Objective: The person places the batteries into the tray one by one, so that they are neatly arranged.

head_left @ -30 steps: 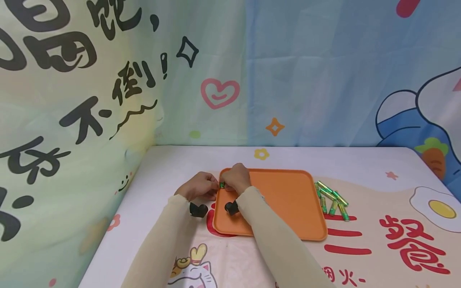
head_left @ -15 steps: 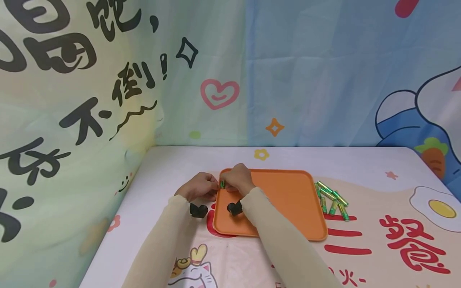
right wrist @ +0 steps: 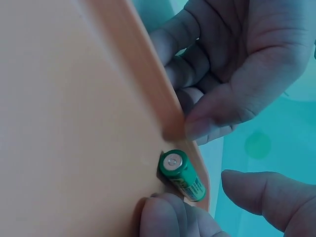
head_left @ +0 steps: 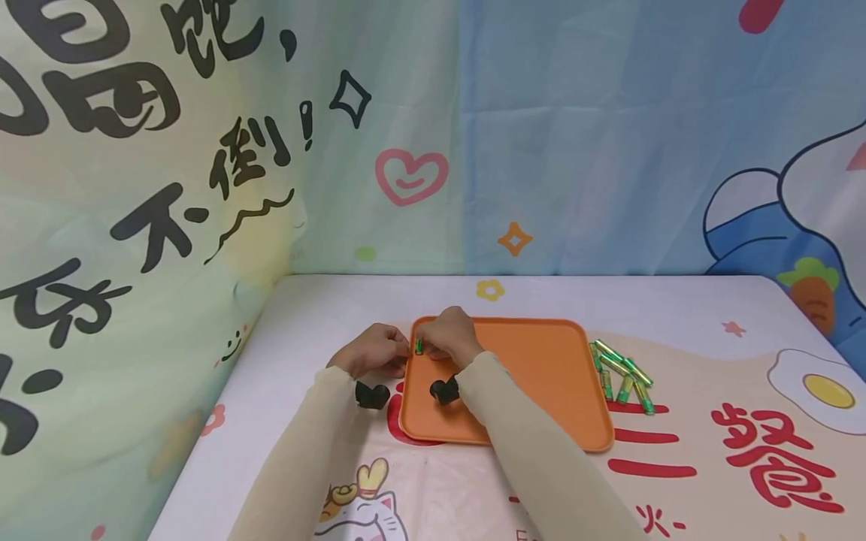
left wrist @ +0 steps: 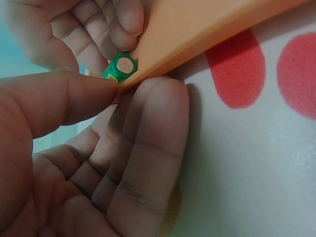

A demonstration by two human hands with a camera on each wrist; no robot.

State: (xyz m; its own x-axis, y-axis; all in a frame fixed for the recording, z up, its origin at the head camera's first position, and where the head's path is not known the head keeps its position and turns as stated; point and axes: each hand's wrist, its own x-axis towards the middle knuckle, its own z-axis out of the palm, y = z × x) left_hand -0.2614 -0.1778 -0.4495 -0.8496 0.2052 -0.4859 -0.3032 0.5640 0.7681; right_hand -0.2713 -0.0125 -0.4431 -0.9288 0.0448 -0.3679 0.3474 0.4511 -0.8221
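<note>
At the far left corner of the orange tray (head_left: 528,376), my left hand (head_left: 374,351) pinches the rim, thumb on top and fingers on the outer side. A small green battery (right wrist: 181,175) is just inside the rim, its metal end showing; whether it stands fully upright I cannot tell. Around it, my right hand (head_left: 449,336) is spread: in the right wrist view the thumb (right wrist: 266,195) is apart from the battery, and the bent fingers (right wrist: 160,217) are close to its other side. Whether those fingers touch it is unclear.
Several more green batteries (head_left: 622,376) lie in a loose pile on the printed tablecloth (head_left: 676,308), against the tray's right side. A printed curtain (head_left: 582,150) hangs behind the table. Black wrist mounts (head_left: 372,396) sit at the sleeves.
The battery at the tray's left rim now shows longer and more upright between the hands. My right hand and forearm have shifted slightly right. The left hand has stayed in place.
</note>
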